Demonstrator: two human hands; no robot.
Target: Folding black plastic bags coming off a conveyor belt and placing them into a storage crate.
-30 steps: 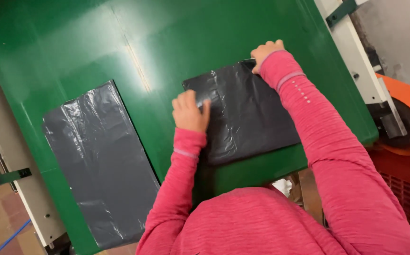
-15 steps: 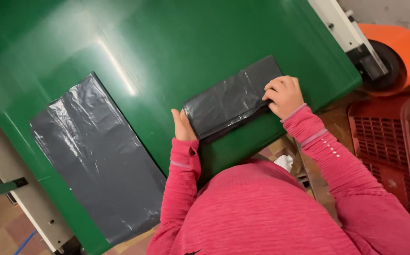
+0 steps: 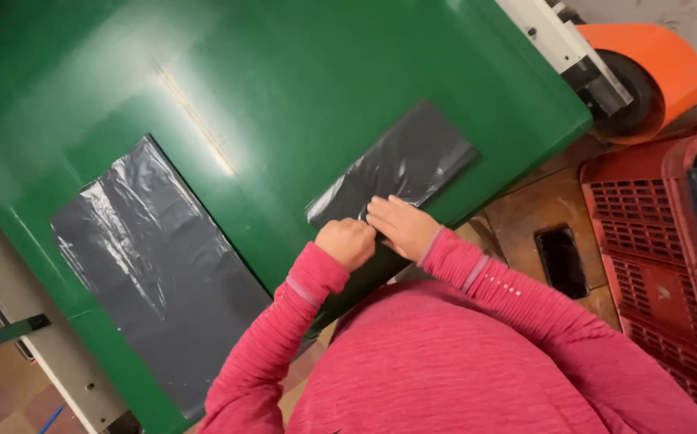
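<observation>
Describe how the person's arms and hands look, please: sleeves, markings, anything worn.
Both arms wear long pink-red sleeves of a finely ribbed knit. The right sleeve has a paler band near the cuff and a short row of small light dots beyond it. The left sleeve has a similar pale band. The left hand and right hand are bare, without gloves.

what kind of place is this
Probably a small factory or workshop that makes or packs plastic bags. Both hands, left and right, fold a black bag on a green table, with an orange roll and a red crate alongside.
</observation>
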